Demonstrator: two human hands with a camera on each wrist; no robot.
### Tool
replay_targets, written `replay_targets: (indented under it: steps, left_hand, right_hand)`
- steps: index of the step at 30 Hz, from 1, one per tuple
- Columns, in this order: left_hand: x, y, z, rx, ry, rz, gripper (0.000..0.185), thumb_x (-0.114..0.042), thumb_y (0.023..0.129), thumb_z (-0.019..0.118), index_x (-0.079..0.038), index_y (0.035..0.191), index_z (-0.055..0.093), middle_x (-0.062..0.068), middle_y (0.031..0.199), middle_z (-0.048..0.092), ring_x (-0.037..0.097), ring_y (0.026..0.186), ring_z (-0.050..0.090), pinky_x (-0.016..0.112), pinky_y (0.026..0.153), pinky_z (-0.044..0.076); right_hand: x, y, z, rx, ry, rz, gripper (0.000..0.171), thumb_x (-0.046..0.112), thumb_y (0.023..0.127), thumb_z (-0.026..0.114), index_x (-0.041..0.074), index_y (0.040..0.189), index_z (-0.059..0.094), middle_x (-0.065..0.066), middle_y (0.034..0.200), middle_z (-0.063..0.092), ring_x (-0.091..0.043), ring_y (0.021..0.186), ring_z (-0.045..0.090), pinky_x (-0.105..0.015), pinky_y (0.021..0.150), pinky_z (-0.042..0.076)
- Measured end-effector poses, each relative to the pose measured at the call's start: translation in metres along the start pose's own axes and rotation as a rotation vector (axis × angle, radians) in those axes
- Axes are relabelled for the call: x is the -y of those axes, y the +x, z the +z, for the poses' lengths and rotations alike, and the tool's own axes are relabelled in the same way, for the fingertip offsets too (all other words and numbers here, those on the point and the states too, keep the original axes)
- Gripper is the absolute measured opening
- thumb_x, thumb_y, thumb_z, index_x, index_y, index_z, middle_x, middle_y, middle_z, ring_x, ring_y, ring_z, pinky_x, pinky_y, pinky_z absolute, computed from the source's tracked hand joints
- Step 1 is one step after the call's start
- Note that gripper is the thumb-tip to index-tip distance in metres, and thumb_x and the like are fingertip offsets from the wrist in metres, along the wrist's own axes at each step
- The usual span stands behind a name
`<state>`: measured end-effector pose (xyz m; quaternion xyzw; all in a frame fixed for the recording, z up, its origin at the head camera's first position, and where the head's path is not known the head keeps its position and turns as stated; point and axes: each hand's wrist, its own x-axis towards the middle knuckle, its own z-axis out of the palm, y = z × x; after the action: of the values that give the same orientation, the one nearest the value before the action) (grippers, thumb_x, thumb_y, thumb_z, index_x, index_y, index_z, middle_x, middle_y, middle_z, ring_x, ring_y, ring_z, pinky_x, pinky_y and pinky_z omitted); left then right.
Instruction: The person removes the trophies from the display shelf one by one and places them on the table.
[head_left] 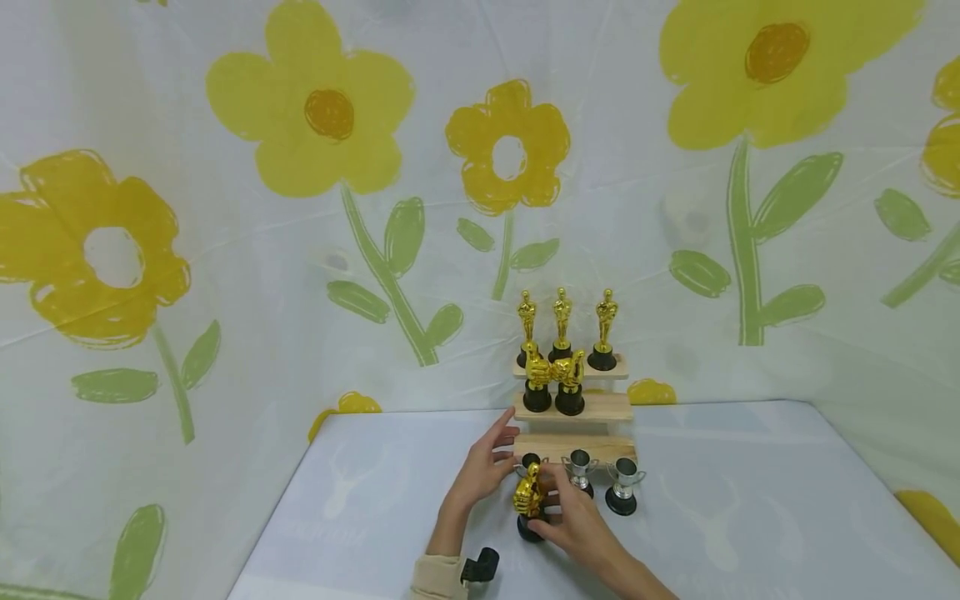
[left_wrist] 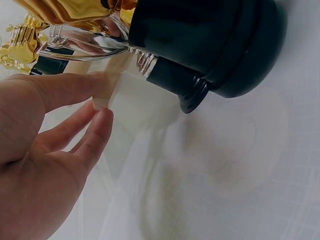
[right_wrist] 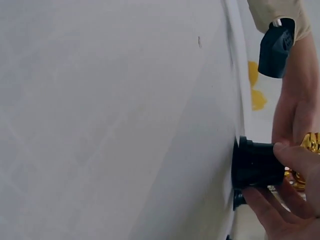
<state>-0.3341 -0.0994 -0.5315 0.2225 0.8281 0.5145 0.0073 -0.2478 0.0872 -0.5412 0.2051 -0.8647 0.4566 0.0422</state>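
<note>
Right hand [head_left: 576,510]: is clamping a gold thumbs-up trophy [head_left: 528,493], thumb on one side of its black base [right_wrist: 257,162], fingers on the other. The trophy is standing nearly upright at the fingertips, to the left of the palm, over the near part of the white table [head_left: 360,508]; whether the base is touching the cloth, cannot tell

Left hand [head_left: 480,468]: is reaching to the left side of the wooden stand [head_left: 603,406], digits closing on the end of a shelf, pinching it. The held trophy is sitting just to the right of this hand and nearer the wearer, apart from its fingers

Three silver cups [head_left: 624,479] are standing in a row before the lowest shelf [head_left: 573,447]; the held trophy is partly hiding the leftmost

Above: two gold hand-shaped trophies [head_left: 537,375] are occupying the middle shelf, three gold figurines [head_left: 606,321] the top one
</note>
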Motion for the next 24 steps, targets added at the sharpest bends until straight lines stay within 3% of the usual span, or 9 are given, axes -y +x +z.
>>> replay_targets:
  steps: [5, 13, 24]
  left_hand:
    - [0.0027, -0.0001, 0.0012, -0.009, -0.024, 0.013, 0.078, 0.009, 0.089, 0.062, -0.015, 0.155, 0.028, 0.022, 0.135, 0.056, 0.039, 0.122, 0.057, 0.049, 0.098, 0.053]
    - [0.0021, 0.0002, -0.0011, 0.007, -0.026, 0.014, 0.079, 0.002, 0.09, 0.065, -0.024, 0.155, 0.028, 0.017, 0.136, 0.057, 0.033, 0.123, 0.058, 0.041, 0.098, 0.054]
    - [-0.0004, -0.0012, -0.0036, 0.023, -0.038, 0.035, 0.079, -0.003, 0.09, 0.067, -0.02, 0.156, 0.028, 0.019, 0.136, 0.056, 0.032, 0.121, 0.059, 0.038, 0.098, 0.055]
  right_hand:
    - [0.0007, -0.0006, 0.0025, -0.026, -0.027, -0.042, 0.07, 0.008, 0.076, 0.083, 0.012, 0.131, 0.039, -0.01, 0.107, 0.067, -0.021, 0.088, 0.071, -0.02, 0.069, 0.059]
    - [0.0036, 0.0014, 0.0016, -0.011, -0.04, -0.036, 0.07, 0.009, 0.076, 0.083, 0.013, 0.13, 0.039, -0.011, 0.106, 0.067, -0.022, 0.085, 0.072, -0.016, 0.066, 0.057]
    - [0.001, 0.0049, -0.0002, -0.06, -0.076, -0.021, 0.072, 0.006, 0.074, 0.084, 0.011, 0.132, 0.041, -0.006, 0.104, 0.066, -0.019, 0.09, 0.07, -0.027, 0.073, 0.061]
